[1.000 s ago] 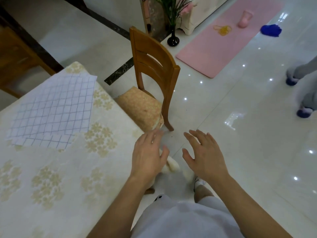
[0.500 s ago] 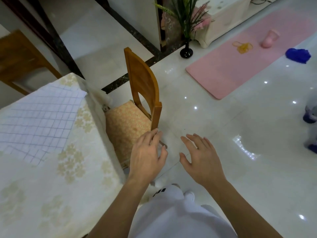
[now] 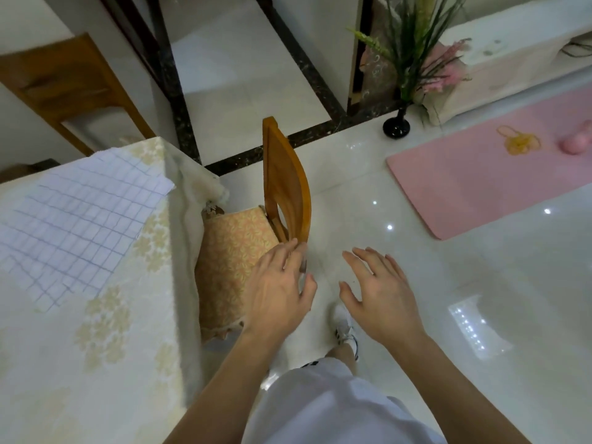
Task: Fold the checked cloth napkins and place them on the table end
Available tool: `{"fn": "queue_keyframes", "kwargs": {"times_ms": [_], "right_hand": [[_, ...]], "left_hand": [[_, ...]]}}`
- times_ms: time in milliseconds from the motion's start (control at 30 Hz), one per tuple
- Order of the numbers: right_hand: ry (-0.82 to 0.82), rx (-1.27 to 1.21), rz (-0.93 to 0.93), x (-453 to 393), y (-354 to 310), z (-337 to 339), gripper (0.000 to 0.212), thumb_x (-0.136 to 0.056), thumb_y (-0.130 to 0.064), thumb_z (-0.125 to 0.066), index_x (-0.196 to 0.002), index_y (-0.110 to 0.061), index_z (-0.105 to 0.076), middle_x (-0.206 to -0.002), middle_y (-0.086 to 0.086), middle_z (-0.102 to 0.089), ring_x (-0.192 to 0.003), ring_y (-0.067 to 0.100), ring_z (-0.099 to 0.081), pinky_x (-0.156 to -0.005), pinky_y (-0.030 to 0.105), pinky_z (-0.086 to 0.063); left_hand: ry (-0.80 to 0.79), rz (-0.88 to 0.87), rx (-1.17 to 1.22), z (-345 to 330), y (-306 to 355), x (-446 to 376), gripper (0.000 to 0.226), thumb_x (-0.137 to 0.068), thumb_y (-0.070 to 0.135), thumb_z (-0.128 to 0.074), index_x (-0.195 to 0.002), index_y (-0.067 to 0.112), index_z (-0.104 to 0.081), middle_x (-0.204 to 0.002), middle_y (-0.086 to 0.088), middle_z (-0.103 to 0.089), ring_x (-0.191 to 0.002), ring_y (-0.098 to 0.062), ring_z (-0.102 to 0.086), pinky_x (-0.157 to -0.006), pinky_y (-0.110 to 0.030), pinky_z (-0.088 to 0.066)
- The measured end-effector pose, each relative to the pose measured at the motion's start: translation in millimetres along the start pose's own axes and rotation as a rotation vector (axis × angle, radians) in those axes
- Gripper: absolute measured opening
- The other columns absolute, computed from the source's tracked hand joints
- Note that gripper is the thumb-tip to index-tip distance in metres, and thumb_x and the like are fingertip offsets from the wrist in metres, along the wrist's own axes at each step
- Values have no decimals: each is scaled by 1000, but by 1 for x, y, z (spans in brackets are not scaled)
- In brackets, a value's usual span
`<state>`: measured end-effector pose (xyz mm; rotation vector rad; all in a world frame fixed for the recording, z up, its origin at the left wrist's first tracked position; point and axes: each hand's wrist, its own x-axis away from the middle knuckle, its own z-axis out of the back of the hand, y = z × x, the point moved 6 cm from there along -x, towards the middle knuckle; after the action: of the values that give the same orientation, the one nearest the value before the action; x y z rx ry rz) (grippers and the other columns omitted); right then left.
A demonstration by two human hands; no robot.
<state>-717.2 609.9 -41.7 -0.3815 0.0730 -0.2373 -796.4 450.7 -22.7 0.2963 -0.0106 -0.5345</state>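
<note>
A white cloth napkin with thin blue checks (image 3: 77, 219) lies folded flat near the far end of the table (image 3: 96, 363), which wears a cream cloth with gold flower prints. My left hand (image 3: 278, 293) hovers with relaxed fingers beside the table, over the chair seat's near corner, holding nothing. My right hand (image 3: 381, 296) hangs open over the floor to its right, fingers spread and empty. Both hands are well clear of the napkin.
A wooden chair (image 3: 285, 184) with a patterned cushion (image 3: 230, 251) is tucked against the table's right side. A pink mat (image 3: 490, 177) and a black vase of plants (image 3: 397, 125) lie beyond on the glossy tiled floor. My shoe (image 3: 344, 325) shows below my hands.
The view has swung right and forward along the table, so the napkin and table slid left in view. Both hands stayed open and empty in front of me.
</note>
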Motion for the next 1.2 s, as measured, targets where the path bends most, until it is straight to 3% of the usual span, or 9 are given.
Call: {"fn": "queue_keyframes", "kwargs": {"times_ms": [300,700,833,1000,1200], "right_hand": [[-22,3,145,-141,35,17,51,-91,-38,-57,-137,-15,-58,-138,6,-60,-130,26,-53,-112,49,-41],[-148,-21,281,-272,59,10,58,-93,-49,-37,-139,-18,-56,-140,4,-58,-131,24,-53,-114,47,-38],[-165,-30,358,-333,73,8,56,-93,-47,-39,-137,-17,-57,-138,4,-59,-130,23,-54,-114,46,-38],[-194,-49,471,-420,97,21,57,-91,-44,-41,-135,-14,-59,-136,6,-60,-130,27,-54,-112,50,-41],[-279,-26,587,-499,115,37,56,-92,-46,-41,-139,-19,-56,-140,3,-57,-133,25,-50,-115,49,-37]], "left_hand": [[-5,165,25,-12,0,-107,55,-92,42,-43,-141,19,-52,-142,-1,-55,-127,-20,-52,-106,-40,-44],[-14,353,8,-17,-9,-213,55,-94,44,-41,-143,22,-47,-146,1,-50,-131,-19,-48,-108,-38,-42],[13,436,-29,-21,-14,-264,51,-95,41,-46,-142,21,-48,-146,1,-50,-130,-19,-49,-108,-37,-41],[12,508,-58,-25,-4,-341,56,-94,43,-37,-144,19,-46,-148,-1,-48,-130,-19,-49,-107,-39,-43],[30,638,-87,-24,3,-407,56,-95,44,-41,-145,21,-45,-149,-2,-47,-133,-20,-47,-111,-37,-35]]}}
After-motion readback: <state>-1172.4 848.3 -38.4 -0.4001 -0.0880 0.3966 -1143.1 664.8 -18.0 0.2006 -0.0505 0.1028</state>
